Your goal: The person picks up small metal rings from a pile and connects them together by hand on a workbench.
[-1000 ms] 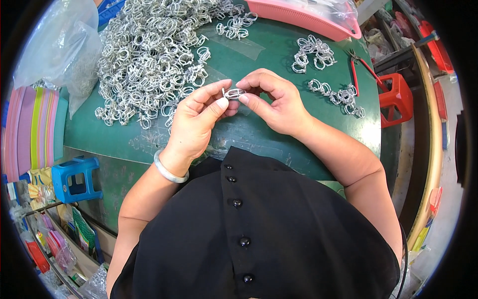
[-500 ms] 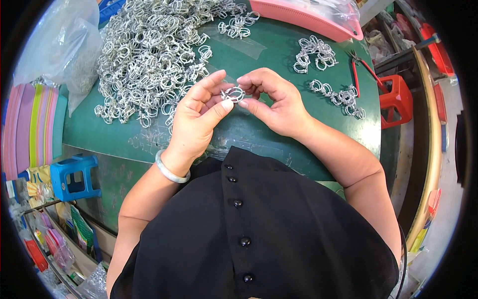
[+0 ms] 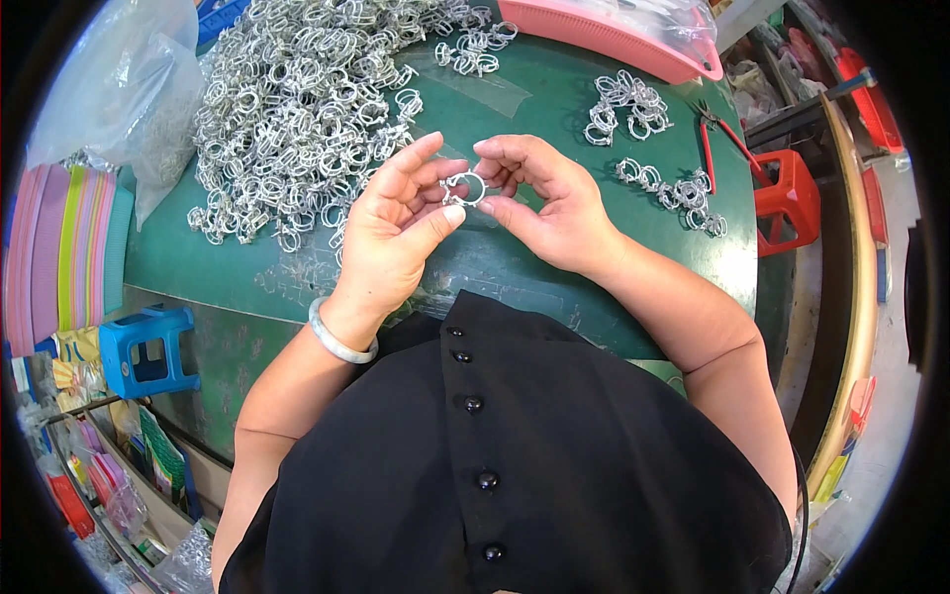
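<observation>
Between my two hands, above the green table (image 3: 534, 297), is a small silvery wire hose clamp (image 3: 465, 203), its ring seen nearly round. My left hand (image 3: 401, 218) holds it at its left side, with the thumb in front and the upper fingers spread apart. At the ring's right edge are the thumb and curled fingers of my right hand (image 3: 549, 203), which steady that side. A large heap of similar clamps (image 3: 297, 109) lies just beyond my left hand. Farther right are a small cluster of clamps (image 3: 625, 104) and a short row of them (image 3: 683, 193).
Red-handled pliers (image 3: 707, 153) lie at the table's right edge, beside a red stool (image 3: 789, 203). A pink basket (image 3: 614, 40) with plastic bags stands at the back. On the left are a clear plastic bag (image 3: 119, 89), stacked coloured sheets (image 3: 69, 257) and a blue stool (image 3: 148, 351).
The clamp has turned between my fingers, so its ring now shows rounder and more face-on. My left fingers have shifted slightly; my right hand has barely moved.
</observation>
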The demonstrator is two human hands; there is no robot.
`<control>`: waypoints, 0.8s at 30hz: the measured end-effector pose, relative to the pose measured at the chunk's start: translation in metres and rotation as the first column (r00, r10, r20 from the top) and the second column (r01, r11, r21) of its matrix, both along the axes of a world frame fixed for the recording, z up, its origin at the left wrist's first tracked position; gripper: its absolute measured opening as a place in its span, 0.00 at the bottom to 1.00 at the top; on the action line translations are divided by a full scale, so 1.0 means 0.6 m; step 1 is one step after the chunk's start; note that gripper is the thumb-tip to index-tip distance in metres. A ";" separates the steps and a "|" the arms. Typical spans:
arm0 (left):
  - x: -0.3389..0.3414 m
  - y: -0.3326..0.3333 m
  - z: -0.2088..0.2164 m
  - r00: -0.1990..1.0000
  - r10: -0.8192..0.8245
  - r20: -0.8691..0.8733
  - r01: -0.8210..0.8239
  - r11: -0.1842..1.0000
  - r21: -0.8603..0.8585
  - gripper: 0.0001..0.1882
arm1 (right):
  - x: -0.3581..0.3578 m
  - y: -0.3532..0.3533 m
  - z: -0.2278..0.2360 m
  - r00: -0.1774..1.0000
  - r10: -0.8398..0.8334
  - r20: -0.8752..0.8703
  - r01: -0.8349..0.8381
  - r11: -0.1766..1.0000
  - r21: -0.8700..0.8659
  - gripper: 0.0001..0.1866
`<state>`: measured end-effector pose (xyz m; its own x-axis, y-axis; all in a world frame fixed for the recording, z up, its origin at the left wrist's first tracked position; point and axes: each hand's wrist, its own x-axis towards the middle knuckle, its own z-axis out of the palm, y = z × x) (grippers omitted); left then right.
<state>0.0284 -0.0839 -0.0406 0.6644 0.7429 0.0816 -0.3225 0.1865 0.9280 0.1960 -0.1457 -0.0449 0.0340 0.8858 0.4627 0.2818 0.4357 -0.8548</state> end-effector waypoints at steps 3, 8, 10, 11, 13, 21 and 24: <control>-0.002 0.000 -0.002 1.000 -0.001 0.007 0.001 1.000 0.003 0.30 | 0.001 -0.001 0.000 1.000 0.021 0.016 -0.021 1.000 -0.019 0.22; -0.023 0.013 0.010 0.975 0.028 0.222 0.017 0.979 -0.201 0.21 | -0.003 0.001 0.005 0.999 0.013 0.039 -0.012 1.000 -0.011 0.20; -0.042 0.028 0.021 0.963 0.051 0.265 0.030 0.956 -0.293 0.19 | -0.001 0.005 0.003 0.986 -0.058 0.159 0.052 0.998 0.043 0.16; -0.050 0.034 0.025 0.952 0.062 0.300 0.043 0.943 -0.330 0.19 | -0.001 0.005 0.003 0.986 -0.058 0.159 0.052 0.998 0.042 0.16; -0.067 0.039 0.030 0.933 0.048 0.358 0.093 0.926 -0.367 0.19 | -0.004 0.005 0.004 0.963 -0.066 0.260 0.077 0.996 -0.033 0.13; -0.087 0.038 0.021 0.938 0.085 0.337 0.090 0.877 -0.473 0.16 | -0.037 0.012 0.007 0.890 0.049 0.454 0.006 0.993 -0.120 0.12; -0.092 0.040 0.019 0.929 0.112 0.353 0.087 0.860 -0.502 0.16 | -0.053 0.023 0.004 0.829 0.047 0.557 0.016 0.994 -0.107 0.15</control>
<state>-0.0270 -0.0596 -0.0295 0.6525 0.7541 -0.0745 -0.6171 0.5858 0.5254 0.1639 -0.1317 -0.0425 -0.2165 0.9274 0.3050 0.7180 0.3630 -0.5940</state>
